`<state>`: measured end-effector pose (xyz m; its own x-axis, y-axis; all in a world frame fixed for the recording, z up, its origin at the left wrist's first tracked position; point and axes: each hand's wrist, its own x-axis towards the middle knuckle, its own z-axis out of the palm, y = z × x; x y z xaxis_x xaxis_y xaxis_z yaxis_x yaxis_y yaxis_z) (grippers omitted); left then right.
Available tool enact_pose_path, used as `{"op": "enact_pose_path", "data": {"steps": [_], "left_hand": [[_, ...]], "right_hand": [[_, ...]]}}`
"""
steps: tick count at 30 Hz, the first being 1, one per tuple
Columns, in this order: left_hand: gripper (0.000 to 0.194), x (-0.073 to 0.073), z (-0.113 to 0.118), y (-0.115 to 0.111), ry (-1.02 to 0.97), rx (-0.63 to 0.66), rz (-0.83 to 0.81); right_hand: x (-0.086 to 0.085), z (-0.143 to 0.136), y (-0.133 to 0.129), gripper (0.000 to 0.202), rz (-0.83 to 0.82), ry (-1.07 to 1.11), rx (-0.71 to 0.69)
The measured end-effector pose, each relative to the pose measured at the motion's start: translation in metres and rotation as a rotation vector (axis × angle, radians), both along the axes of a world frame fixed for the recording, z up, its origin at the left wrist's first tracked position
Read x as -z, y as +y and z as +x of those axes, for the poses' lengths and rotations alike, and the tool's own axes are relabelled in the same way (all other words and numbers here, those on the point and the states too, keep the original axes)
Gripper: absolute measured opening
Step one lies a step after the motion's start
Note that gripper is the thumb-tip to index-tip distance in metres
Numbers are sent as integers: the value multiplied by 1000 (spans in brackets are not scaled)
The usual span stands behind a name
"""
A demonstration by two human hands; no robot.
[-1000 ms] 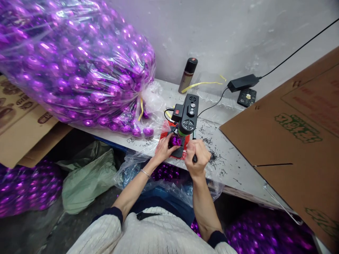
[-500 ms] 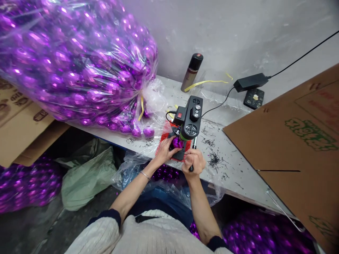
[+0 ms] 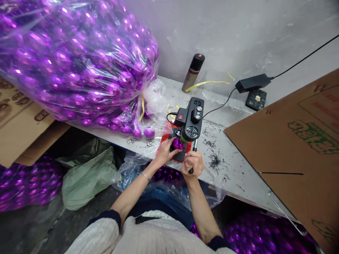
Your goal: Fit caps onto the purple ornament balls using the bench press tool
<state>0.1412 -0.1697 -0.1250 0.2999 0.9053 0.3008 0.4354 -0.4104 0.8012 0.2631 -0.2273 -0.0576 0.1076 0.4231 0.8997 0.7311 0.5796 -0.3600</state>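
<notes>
A small black drill press (image 3: 192,120) stands on a red sheet on the white table. My left hand (image 3: 166,152) grips a shiny purple ball (image 3: 178,143) between thumb and fingers, under the head of the press and over its dark base. To the right, my right hand (image 3: 193,164) is wrapped round the black-ended lever (image 3: 195,144) of the press. The underside of the ball and the tip of the tool are hidden from view.
A big clear bag of purple balls (image 3: 79,70) fills the left. Behind the press stands a spray can (image 3: 193,72). Dark shavings (image 3: 215,160) lie right of it. A cardboard box (image 3: 296,141) stands at the right, near a black power adapter (image 3: 253,83).
The view has shifted very slightly. Both hands keep their grips, and the right hand with the lever sits slightly lower beside the press.
</notes>
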Motion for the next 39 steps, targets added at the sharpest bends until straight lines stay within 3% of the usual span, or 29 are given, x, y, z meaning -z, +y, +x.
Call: {"op": "enact_pose_path", "data": {"steps": [7, 12, 15, 18, 22, 26, 28, 31, 33, 35, 37, 39], "left_hand": [[54, -2, -1, 1, 1, 3, 1], [53, -1, 0, 1, -2, -4, -7], [56, -1, 4, 3, -9, -14, -28], [61, -3, 4, 1, -39, -50, -25], [70, -4, -12, -32, -68, -112, 133], [83, 13, -33, -88, 17, 35, 334], [84, 19, -39, -98, 59, 96, 380], [66, 8, -46, -66, 49, 4, 391], [41, -15, -55, -15, 50, -231, 322], [32, -41, -67, 44, 121, -443, 191], [29, -62, -79, 96, 271, -501, 25], [41, -74, -85, 132, 405, -437, -92]], "right_hand": [[5, -2, 4, 24, 33, 27, -7], [10, 0, 7, 23, 99, -87, -27], [-7, 0, 5, 26, 70, -33, -11], [-39, -2, 2, 27, -60, 84, 40], [-67, -5, -1, 29, -140, 162, 24], [-61, -8, -4, 28, -124, 137, 16], [-55, -8, -5, 27, -113, 109, 13], [-49, -6, -5, 27, -99, 87, 5], [-48, -6, -5, 26, -94, 80, -4], [-48, -6, -5, 26, -91, 76, -7], [-48, -7, -5, 26, -86, 73, -6], [-47, -7, -5, 26, -88, 67, -2]]}}
